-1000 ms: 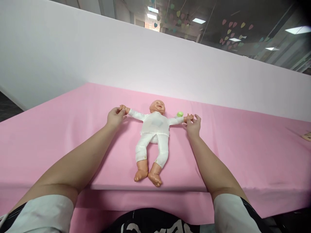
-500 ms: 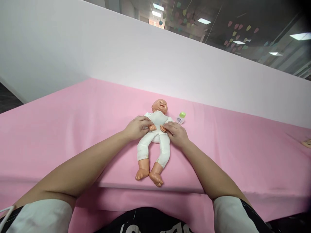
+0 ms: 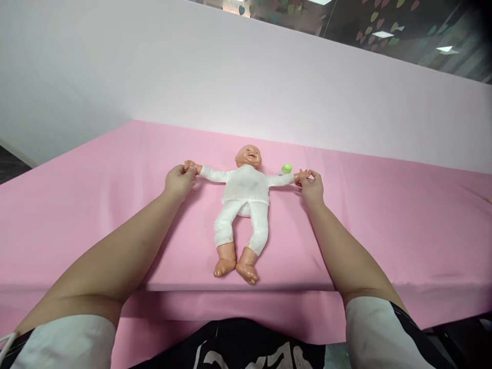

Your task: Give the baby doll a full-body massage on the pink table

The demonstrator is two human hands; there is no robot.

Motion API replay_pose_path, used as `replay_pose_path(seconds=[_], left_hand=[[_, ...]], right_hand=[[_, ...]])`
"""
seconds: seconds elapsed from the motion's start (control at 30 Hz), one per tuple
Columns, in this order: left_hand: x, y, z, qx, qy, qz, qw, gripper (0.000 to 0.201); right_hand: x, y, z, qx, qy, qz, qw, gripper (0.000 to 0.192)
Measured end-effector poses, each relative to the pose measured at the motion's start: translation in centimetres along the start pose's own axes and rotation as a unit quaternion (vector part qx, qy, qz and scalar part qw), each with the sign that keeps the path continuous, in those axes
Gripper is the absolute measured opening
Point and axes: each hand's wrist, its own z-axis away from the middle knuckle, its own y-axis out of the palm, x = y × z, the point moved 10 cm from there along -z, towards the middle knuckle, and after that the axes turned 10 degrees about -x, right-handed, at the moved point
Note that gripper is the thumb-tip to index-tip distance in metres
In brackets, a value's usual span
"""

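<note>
A baby doll [image 3: 246, 187] with a soft white body lies on its back on a pink cloth [image 3: 184, 246], feet toward me. Its arms are stretched straight out to both sides. My left hand [image 3: 180, 180] is closed on the doll's hand at the left. On the other side my right hand [image 3: 312, 189] pinches the doll's other hand. Behind the doll's arm on the right stands a small bottle with a green cap [image 3: 286, 168]; its lower part is mostly hidden by that arm.
A white partition wall [image 3: 238, 77] rises along the back and left of the pink-covered table. Beyond it at the upper right is glass with heart-shaped stickers [image 3: 380, 23]. The table's front edge [image 3: 238, 288] runs close to my body.
Both my hands have moved apart, drawing the doll's arms from its belly out to the sides. The doll's arm now covers part of the bottle. The view has tilted slightly down.
</note>
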Motion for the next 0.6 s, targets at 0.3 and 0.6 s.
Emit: replay_pose_path(seconds=[0.3, 0.6], left_hand=[[2.2, -0.1, -1.8, 0.015, -0.06, 0.016, 0.998, 0.018], [-5.1, 2.0, 5.0, 0.035, 0.207, -0.018, 0.978, 0.035]], right_hand=[[-2.9, -0.7, -1.0, 0.053, 0.102, 0.072, 0.991, 0.032], [5.3, 0.6, 3.7, 0.008, -0.191, 0.011, 0.981, 0.044]])
